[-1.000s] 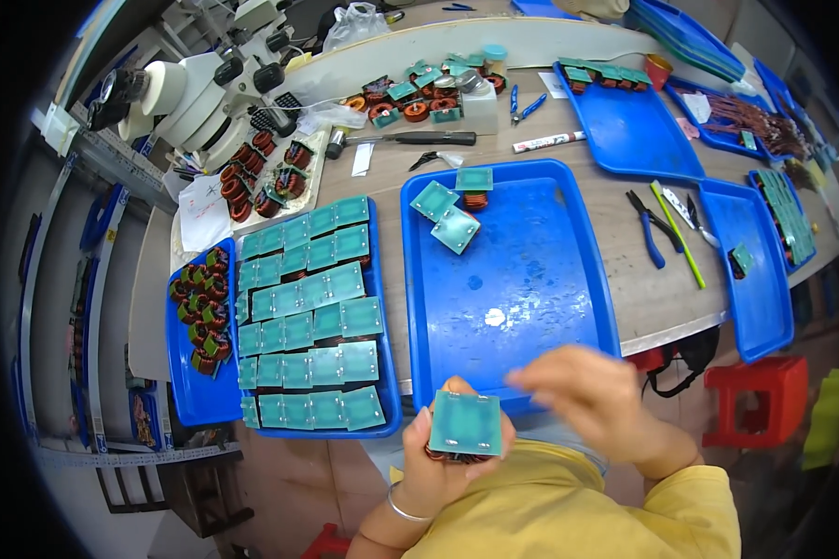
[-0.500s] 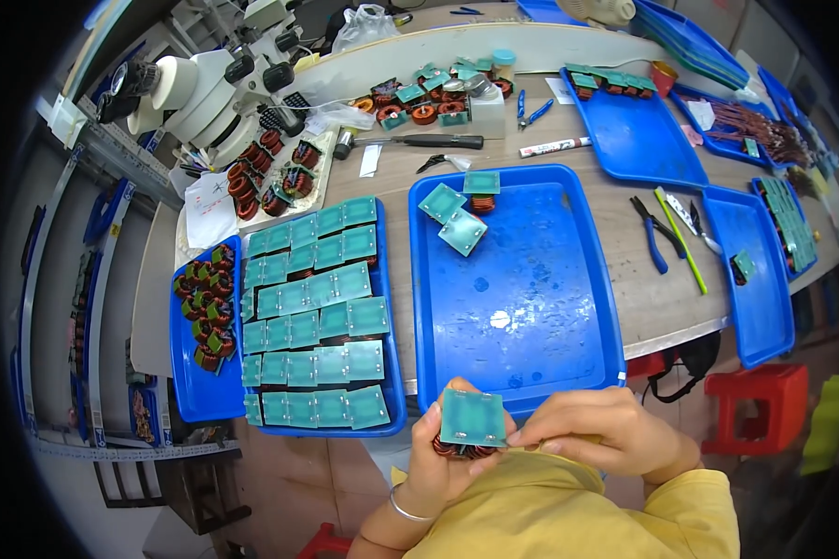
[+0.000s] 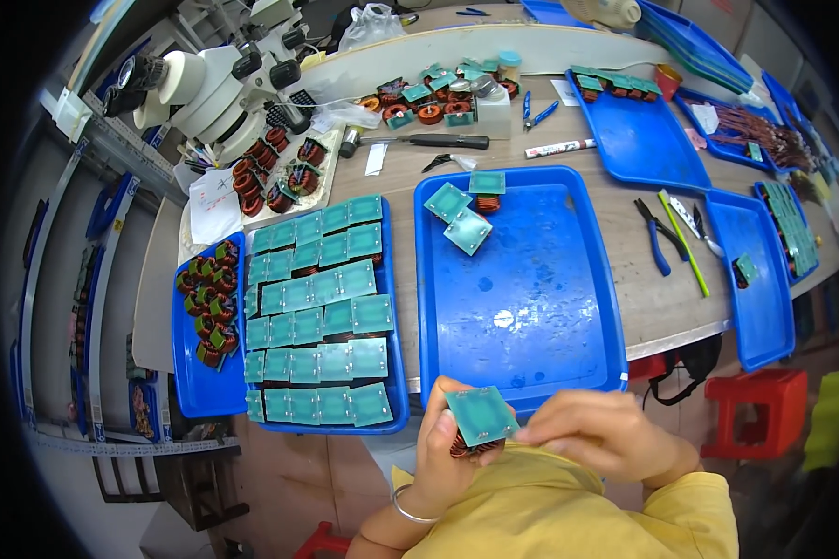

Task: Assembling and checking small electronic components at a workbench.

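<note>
My left hand point(image 3: 441, 458) is closed around a copper-wound coil with a square green circuit board point(image 3: 480, 415) on top, held tilted just off the front edge of the large blue tray point(image 3: 529, 407). My right hand point(image 3: 601, 430) is at the board's right corner, fingers bent and pressed together, slightly blurred. Whatever those fingertips might pinch is too small to make out. At the far left of the large tray lie three more pieces of the same kind, among them a coil with a board point(image 3: 467, 231).
A blue tray of boarded coils in rows point(image 3: 322, 325) stands left, beside a smaller tray of coils point(image 3: 209, 307). Pliers point(image 3: 660, 238), a marker point(image 3: 559, 148) and a black-handled tool point(image 3: 438, 141) lie on the table. A microscope point(image 3: 200, 93) stands back left; a red stool point(image 3: 755, 410) is right.
The coil with its board has turned and tilted slightly in my left hand, shifting a little right. My right hand has shifted slightly at its corner. The view has moved a little.
</note>
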The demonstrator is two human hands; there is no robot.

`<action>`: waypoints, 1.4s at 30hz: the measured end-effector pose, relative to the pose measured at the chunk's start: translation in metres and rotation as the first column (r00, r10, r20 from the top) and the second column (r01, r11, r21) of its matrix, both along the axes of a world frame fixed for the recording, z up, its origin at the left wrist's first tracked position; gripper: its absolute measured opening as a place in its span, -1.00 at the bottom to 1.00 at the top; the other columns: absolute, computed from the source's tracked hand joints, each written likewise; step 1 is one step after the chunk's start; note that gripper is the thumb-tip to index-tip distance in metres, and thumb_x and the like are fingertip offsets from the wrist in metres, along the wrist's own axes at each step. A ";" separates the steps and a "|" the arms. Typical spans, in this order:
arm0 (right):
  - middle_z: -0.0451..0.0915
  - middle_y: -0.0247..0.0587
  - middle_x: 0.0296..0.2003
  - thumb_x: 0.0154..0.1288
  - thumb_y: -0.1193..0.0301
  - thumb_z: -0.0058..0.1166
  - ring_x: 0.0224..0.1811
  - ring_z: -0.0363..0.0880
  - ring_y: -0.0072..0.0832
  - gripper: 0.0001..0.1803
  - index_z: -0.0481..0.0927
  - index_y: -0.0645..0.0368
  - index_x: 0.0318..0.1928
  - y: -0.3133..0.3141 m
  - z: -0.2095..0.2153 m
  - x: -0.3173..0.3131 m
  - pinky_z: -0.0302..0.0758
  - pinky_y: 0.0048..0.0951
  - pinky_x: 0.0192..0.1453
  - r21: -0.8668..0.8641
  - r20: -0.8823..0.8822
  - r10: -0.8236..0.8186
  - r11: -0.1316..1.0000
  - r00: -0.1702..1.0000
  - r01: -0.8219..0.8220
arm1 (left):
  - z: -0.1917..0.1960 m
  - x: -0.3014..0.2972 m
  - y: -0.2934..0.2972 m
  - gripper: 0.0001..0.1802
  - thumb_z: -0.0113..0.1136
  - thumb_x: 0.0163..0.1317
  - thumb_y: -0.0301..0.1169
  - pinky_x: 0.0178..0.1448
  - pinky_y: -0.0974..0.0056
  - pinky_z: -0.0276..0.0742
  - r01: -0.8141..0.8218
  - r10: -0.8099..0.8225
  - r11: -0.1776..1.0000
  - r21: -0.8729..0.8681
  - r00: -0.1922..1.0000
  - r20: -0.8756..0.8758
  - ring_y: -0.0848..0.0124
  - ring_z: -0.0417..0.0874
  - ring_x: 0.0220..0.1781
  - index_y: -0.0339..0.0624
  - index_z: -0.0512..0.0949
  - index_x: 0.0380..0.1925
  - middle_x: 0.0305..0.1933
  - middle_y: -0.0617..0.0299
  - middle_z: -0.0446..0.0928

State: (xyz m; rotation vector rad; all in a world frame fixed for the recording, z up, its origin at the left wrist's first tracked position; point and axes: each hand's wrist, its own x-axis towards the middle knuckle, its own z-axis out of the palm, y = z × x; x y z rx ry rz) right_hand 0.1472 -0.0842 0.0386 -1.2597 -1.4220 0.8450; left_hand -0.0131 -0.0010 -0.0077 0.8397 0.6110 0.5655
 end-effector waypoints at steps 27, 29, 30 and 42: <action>0.24 -0.23 -0.17 0.15 0.69 -0.18 -0.70 0.24 -0.72 -0.79 0.46 0.30 -0.22 0.018 -0.027 0.009 0.14 -0.72 -0.72 -0.063 -0.317 -0.465 0.880 0.827 0.471 | 0.008 -0.027 0.014 -0.46 -0.01 0.10 0.07 -0.37 0.41 0.43 0.005 0.029 0.961 0.276 0.993 -0.119 0.42 0.50 -0.39 -0.16 0.19 -0.21 -0.29 -0.01 0.48; 0.25 -0.23 -0.15 0.15 0.68 -0.18 -0.73 0.21 -0.74 -0.80 0.46 0.30 -0.22 0.010 -0.045 0.017 0.11 -0.73 -0.75 -0.061 -0.307 -0.507 0.855 0.805 0.515 | 0.010 -0.046 0.037 -0.45 0.05 0.09 0.05 -0.37 0.44 0.41 -0.206 0.249 0.909 0.363 0.965 -0.077 0.43 0.50 -0.34 -0.15 0.21 -0.18 -0.25 0.01 0.47; 0.27 -0.25 -0.15 0.18 0.62 -0.15 -0.75 0.21 -0.75 -0.81 0.44 0.27 -0.18 0.005 -0.059 0.024 0.09 -0.73 -0.77 -0.080 -0.278 -0.552 0.829 0.786 0.554 | 0.010 -0.058 0.051 -0.47 0.06 0.10 0.03 -0.37 0.45 0.41 -0.320 0.370 0.840 0.438 0.929 -0.031 0.44 0.50 -0.32 -0.15 0.22 -0.17 -0.23 0.02 0.46; 0.30 -0.29 -0.19 0.20 0.57 -0.14 -0.77 0.18 -0.78 -0.83 0.43 0.30 -0.18 -0.015 -0.082 0.058 0.06 -0.75 -0.79 -0.179 -0.336 -0.654 0.751 0.678 0.636 | -0.008 -0.251 0.194 -0.45 0.39 -0.37 -0.57 -0.20 0.15 0.42 0.451 0.871 0.406 0.795 0.072 -0.486 0.03 0.52 -0.25 -0.31 0.36 -0.28 -0.31 -0.10 0.49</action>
